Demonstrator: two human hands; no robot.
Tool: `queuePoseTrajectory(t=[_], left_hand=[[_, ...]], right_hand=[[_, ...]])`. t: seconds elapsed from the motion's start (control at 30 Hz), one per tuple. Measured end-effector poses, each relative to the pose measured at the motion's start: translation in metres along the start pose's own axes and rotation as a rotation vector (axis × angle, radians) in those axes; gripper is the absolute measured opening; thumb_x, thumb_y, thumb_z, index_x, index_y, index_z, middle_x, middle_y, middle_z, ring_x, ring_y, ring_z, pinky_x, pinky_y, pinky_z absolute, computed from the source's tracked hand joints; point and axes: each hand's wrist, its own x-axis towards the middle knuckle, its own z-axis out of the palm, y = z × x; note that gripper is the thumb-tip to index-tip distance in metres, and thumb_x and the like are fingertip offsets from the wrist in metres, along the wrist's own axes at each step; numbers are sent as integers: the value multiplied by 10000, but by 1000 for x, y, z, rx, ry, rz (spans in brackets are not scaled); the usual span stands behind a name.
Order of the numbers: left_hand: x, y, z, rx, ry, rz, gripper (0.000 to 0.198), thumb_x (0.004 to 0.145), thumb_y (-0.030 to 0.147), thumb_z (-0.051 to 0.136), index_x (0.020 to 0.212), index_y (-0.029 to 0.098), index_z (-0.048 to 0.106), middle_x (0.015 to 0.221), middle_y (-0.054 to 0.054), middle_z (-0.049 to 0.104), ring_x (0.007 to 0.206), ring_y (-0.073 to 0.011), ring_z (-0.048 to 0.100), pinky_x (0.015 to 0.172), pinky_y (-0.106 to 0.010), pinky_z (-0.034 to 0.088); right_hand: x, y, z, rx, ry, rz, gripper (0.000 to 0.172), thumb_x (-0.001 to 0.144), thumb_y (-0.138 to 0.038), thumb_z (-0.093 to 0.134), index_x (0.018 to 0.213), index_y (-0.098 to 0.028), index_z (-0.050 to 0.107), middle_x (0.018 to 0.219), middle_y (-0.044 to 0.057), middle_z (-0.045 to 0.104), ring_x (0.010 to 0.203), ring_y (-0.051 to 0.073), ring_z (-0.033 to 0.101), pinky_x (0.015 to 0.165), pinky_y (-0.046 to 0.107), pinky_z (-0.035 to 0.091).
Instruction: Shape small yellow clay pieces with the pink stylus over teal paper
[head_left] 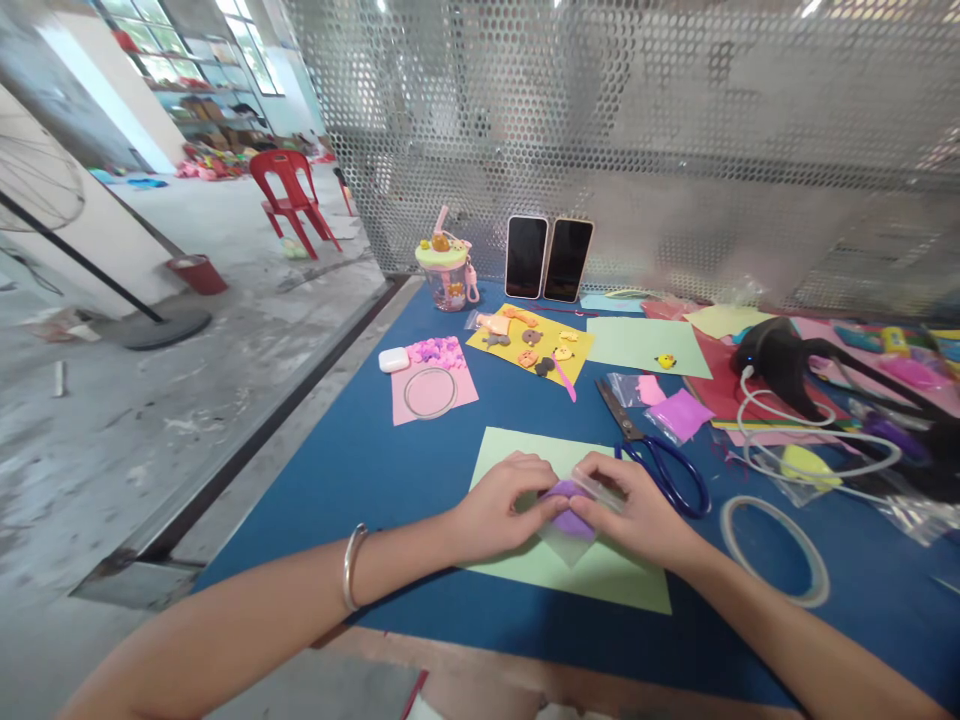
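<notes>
Both my hands meet over a pale green sheet of paper (622,585) on the blue tabletop. Between them is a small clear plastic bag (571,548) with soft purple clay (576,520) inside. My left hand (510,508), below a silver bangle, pinches the bag's left side with thumb and fingers. My right hand (637,510) pinches its right side, the two thumb tips close together on the purple lump. Just beyond my right hand lie scissors with dark blue handles (667,475), and a packet of pink-purple clay (680,413) is behind them.
A yellow sheet (487,350) carries small clay figures. Left of it is a pink sheet (466,390) with a ring. Two phones (526,258) lean on the perforated metal panel beside a lidded cup (450,280). At right are a roll of tape (814,560), a white cable (862,465) and a black device (776,360).
</notes>
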Motion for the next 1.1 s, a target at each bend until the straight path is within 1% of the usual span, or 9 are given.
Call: queuePoseTrajectory(t=[0.13, 0.3, 0.47, 0.67, 0.77, 0.87, 0.93, 1.03, 1.1], left_hand=[[1, 0, -1, 16, 10, -64, 376, 920, 359, 444, 601, 163, 403, 599, 29, 410, 645, -107, 417, 687, -248, 342], [2, 0, -2, -6, -33, -47, 384, 920, 408, 435, 627, 160, 448, 606, 25, 430, 660, -111, 429, 706, -251, 355], [2, 0, -2, -25, 3, -84, 434, 930, 451, 408, 635, 151, 514, 605, 9, 474, 669, -121, 459, 714, -260, 370], [3, 2, -2, -118, 74, -201, 338, 934, 399, 414, 808, 152, 607, 761, -21, 583, 771, -147, 518, 767, -278, 404], [2, -1, 0, -167, 224, -249, 225, 923, 363, 450, 976, 176, 564, 918, -33, 578, 879, -154, 516, 819, -286, 409], [1, -6, 2, -179, 426, -279, 286, 887, 342, 521, 1121, 201, 438, 1047, -51, 509, 946, -155, 488, 881, -306, 401], [0, -7, 3, -148, 486, -284, 316, 877, 335, 531, 1133, 205, 398, 1072, -58, 468, 964, -159, 468, 900, -321, 393], [-2, -6, 4, -79, 496, -218, 313, 880, 306, 513, 1146, 211, 378, 1113, -66, 428, 1007, -167, 441, 922, -334, 379], [-4, -3, 4, -42, 473, -154, 303, 875, 282, 506, 1140, 210, 378, 1129, -75, 420, 1023, -175, 435, 917, -335, 383]], right_hand=[[0, -2, 0, -59, 1, -14, 239, 883, -353, 509, 719, -180, 518, 647, -25, 506, 602, 98, 434, 565, 228, 325], [-1, -1, -1, -55, 48, -6, 302, 883, -408, 498, 684, -182, 511, 639, -17, 493, 609, 108, 430, 565, 235, 330], [0, 0, -2, -57, 14, 3, 307, 884, -445, 485, 751, -176, 548, 667, -10, 516, 621, 112, 441, 566, 232, 343], [2, 0, 1, -104, -29, 31, 340, 906, -448, 436, 708, -183, 512, 559, -42, 447, 519, 91, 408, 492, 223, 303], [2, 2, 3, 53, 3, 137, 338, 908, -476, 421, 735, -193, 482, 491, -67, 425, 423, 78, 405, 432, 212, 309], [4, 6, 2, 229, 70, 246, 331, 890, -502, 449, 1000, -194, 497, 457, -86, 491, 312, 70, 361, 338, 197, 271], [7, 9, 1, 311, 162, 242, 384, 871, -490, 496, 1110, -191, 461, 536, -61, 580, 309, 64, 390, 329, 194, 300], [10, 13, 0, 408, 260, 198, 391, 844, -458, 558, 1103, -174, 486, 711, 16, 666, 499, 110, 598, 507, 253, 508], [12, 16, 1, 415, 228, 180, 414, 847, -448, 557, 1153, -175, 501, 813, 62, 691, 705, 169, 675, 668, 331, 568]])
